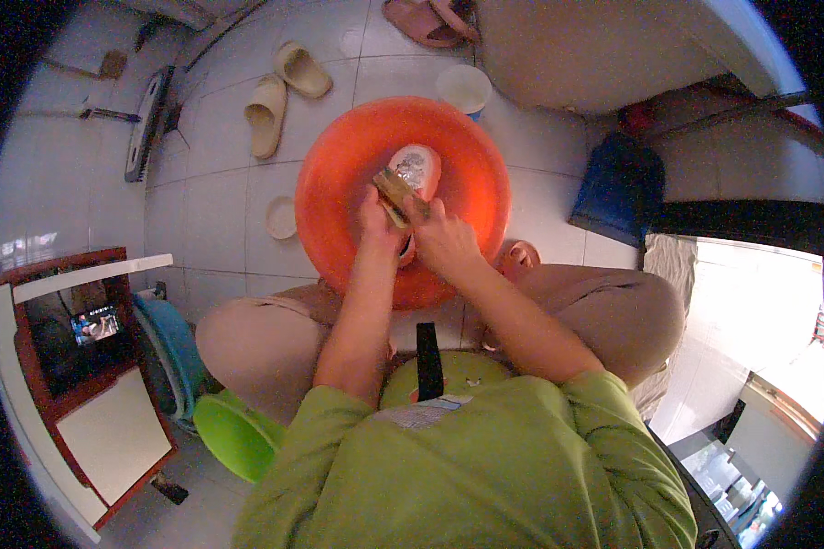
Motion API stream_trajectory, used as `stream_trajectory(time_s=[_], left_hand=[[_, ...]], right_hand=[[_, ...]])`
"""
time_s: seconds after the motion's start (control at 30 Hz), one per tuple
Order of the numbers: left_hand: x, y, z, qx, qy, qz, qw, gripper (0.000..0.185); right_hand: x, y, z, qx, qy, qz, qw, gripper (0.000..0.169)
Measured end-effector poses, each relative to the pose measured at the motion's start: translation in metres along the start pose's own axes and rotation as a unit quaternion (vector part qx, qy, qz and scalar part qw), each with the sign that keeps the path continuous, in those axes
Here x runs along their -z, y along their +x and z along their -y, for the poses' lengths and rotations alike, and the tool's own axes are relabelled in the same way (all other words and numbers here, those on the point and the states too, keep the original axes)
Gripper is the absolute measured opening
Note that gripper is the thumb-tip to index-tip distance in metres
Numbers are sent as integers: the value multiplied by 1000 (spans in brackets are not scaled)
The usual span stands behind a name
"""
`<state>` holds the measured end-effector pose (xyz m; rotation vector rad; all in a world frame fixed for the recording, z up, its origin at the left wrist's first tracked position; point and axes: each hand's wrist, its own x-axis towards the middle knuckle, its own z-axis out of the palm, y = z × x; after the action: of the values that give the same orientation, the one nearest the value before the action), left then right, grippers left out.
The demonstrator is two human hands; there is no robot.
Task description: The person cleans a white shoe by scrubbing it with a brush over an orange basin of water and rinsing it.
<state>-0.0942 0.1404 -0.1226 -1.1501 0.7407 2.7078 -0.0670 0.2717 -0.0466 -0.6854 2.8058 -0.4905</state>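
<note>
An orange plastic basin [323, 165] stands on the floor between my bent legs. Inside it lies a shoe [415, 165] with a pale, shiny toe and a pinkish rim, its toe pointing away from me. My right hand [443, 237] grips a wooden scrubbing brush [399, 185], which lies slantwise over the middle of the shoe. Close against the shoe's left side is my left hand [380, 218], which seems to grip it; its fingers are partly hidden. Both hands and the brush cover the shoe's middle, and a dark opening shows near its heel.
A white tub [464, 88] stands behind the basin, and a pale round lid or dish [281, 218] lies left. Cream slippers [268, 117] rest on the tiles. A green basin [237, 436] and a cabinet [113, 432] are at my left; a blue bin [621, 185] stands right.
</note>
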Motion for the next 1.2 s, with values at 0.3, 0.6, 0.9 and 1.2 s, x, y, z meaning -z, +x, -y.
stream_trajectory(time_s=[0.3, 0.6, 0.9, 1.2], left_hand=[[-9, -15, -6, -8, -75, 60, 995, 57], [-17, -20, 2, -6, -32, 31, 999, 57], [12, 3, -6, -10, -31, 54, 998, 53], [-12, -6, 21, -59, 38, 64, 995, 30]], right_hand=[[-6, 18, -43, -207, 609, 65, 763, 43], [-9, -3, -9, 14, 17, -56, 998, 58], [-9, -19, 4, -12, 25, 6, 1000, 61], [-25, 27, -71, -227, 725, 24, 649, 37]])
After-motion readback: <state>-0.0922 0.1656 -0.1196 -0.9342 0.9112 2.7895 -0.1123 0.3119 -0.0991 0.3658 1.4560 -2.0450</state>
